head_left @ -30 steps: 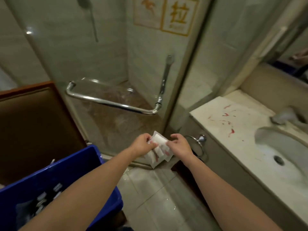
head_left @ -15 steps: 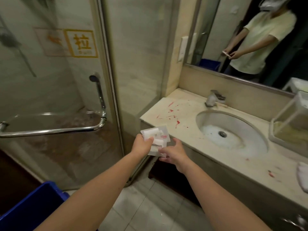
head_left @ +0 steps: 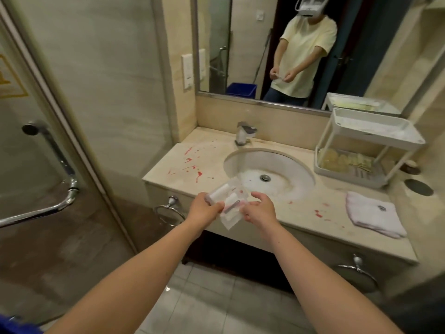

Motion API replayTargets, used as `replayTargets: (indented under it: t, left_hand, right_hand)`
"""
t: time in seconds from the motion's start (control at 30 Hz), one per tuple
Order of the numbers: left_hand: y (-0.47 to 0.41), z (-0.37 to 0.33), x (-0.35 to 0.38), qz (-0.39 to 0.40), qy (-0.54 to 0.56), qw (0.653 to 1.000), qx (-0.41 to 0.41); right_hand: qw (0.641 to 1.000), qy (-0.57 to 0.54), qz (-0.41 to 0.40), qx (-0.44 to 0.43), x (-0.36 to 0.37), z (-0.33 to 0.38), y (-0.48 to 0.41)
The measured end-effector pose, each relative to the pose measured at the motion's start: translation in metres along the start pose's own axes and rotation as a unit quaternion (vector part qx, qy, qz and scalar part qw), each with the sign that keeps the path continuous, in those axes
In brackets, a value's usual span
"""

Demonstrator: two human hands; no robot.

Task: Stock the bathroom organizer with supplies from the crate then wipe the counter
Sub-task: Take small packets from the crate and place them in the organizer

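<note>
Supply packets (head_left: 227,201), a small bundle in clear wrapping, were held between both hands just before the counter's front edge, at twelve o'clock from the wearer. The bundle's left end was pinched by the left hand (head_left: 204,209), thumb on top; its right end was gripped by the curled fingers of the right hand (head_left: 261,210). At seven o'clock, a blue corner of the crate (head_left: 14,327) was just caught at the frame's edge. Beyond the hands, the counter (head_left: 301,196) was marked with red stains (head_left: 192,165) at nine o'clock of the sink (head_left: 277,162), and with smaller ones at four o'clock of it. A folded white cloth (head_left: 373,214) was laid at three o'clock of the hands, untouched. Farther off, at two o'clock, the two-tier organizer (head_left: 385,142) was set below the mirror (head_left: 240,32); yellowish items (head_left: 342,160) were seen in its lower tray, while the contents of the upper tray could not be told. Stocking was judged partly done, with this bundle yet to be placed; wiping was judged not begun.
</note>
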State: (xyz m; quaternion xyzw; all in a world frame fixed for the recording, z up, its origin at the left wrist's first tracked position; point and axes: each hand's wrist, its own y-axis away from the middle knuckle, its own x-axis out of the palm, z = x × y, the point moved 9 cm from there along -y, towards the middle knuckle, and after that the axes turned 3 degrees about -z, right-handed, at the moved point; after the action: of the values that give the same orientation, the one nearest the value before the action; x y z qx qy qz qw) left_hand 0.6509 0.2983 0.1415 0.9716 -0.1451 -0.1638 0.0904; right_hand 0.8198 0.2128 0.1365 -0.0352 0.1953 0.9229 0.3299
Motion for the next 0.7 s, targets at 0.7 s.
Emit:
replayTargets:
  t: [0.7]
  left_hand:
    - [-0.025,-0.071,0.227,0.263,0.042,0.964,-0.015]
  right_hand:
    - [0.980,-0.058,-0.191,-0.011,-0.197,-0.011,-0.047]
